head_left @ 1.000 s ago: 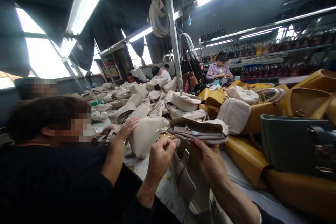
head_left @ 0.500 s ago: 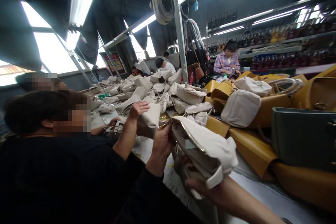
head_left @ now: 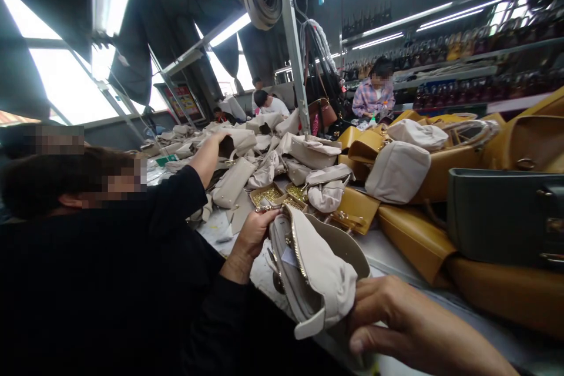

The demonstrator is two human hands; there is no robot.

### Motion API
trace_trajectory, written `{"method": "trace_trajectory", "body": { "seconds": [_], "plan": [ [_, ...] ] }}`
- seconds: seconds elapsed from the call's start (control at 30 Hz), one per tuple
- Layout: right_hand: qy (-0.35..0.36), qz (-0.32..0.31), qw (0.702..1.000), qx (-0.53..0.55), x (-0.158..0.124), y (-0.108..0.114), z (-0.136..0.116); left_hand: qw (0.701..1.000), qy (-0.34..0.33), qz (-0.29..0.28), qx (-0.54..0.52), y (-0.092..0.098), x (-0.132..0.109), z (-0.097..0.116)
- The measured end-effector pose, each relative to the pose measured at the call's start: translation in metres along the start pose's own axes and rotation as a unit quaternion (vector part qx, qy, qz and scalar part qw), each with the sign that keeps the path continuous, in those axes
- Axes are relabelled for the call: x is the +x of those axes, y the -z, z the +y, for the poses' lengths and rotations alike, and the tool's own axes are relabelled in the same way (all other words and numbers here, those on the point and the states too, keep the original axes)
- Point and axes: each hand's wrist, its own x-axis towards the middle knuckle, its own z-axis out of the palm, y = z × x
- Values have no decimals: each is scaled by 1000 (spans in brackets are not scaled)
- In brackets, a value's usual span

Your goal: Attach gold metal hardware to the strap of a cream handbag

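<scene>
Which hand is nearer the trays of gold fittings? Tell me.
Left. The left hand grips the cream bag right below the trays; the right hand holds its other end, farther off.

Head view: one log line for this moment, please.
left hand grips beige bag at zipper end | right hand holds its lower end | gold hardware trays behind

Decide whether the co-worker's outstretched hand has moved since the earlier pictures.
Yes. The co-worker's hand has reached farther out, beyond the hardware trays, toward the steel post.
</scene>
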Motion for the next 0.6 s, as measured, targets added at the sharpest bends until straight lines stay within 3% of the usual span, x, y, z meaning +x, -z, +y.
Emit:
{"method": "trace_trajectory", "body": {
  "seconds": [0.17,0.33,0.47,0.6],
  "plan": [
    [-39,20,998,-49,-1,-2,3,998,1,-51,32,4,-6,8],
    [18,-8,1000,-25,-2,-11,-7,989,-16,-110,96,-1,4,-1],
    [6,46,982,-185,-6,-20,-9,950,-115,-113,266,-5,16,-9],
    [50,113,931,-344,-14,-43,14,936,-152,-88,306,-11,19,-8]
  ]
}}
